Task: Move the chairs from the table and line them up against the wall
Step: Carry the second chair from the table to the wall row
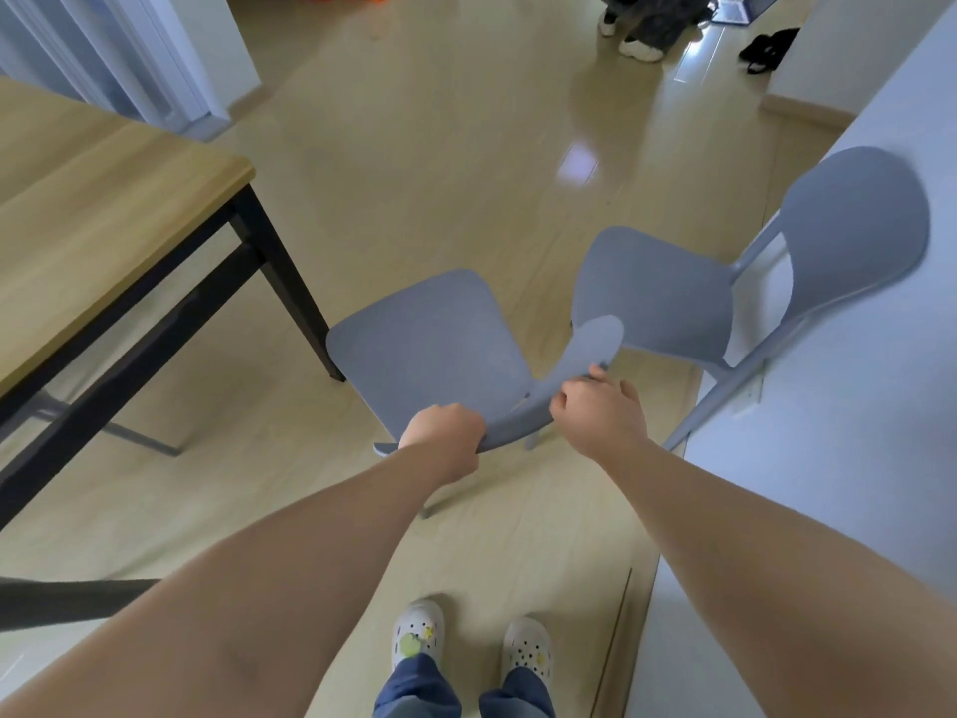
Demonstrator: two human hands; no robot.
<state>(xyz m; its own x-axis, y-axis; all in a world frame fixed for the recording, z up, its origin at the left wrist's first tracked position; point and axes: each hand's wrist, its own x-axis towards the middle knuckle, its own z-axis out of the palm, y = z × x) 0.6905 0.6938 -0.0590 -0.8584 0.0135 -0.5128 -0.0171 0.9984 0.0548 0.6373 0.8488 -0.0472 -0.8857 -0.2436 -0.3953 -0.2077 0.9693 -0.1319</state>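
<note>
A grey plastic chair (430, 349) stands on the floor in front of me, its seat facing away and its backrest nearest me. My left hand (445, 437) grips the left end of the backrest. My right hand (600, 412) grips its right end. A second grey chair (663, 298) stands to the right with its rounded back against the white wall (854, 432). The held chair's backrest tip overlaps the second chair's seat edge in view. The wooden table (103, 199) with black legs is at the left.
Another person's legs and white shoes (639, 46) stand at the far end of the room. Black shoes (769, 49) lie near the far right wall. Open pale floor (440, 163) stretches between table and wall. My own feet (466, 645) are just behind the chair.
</note>
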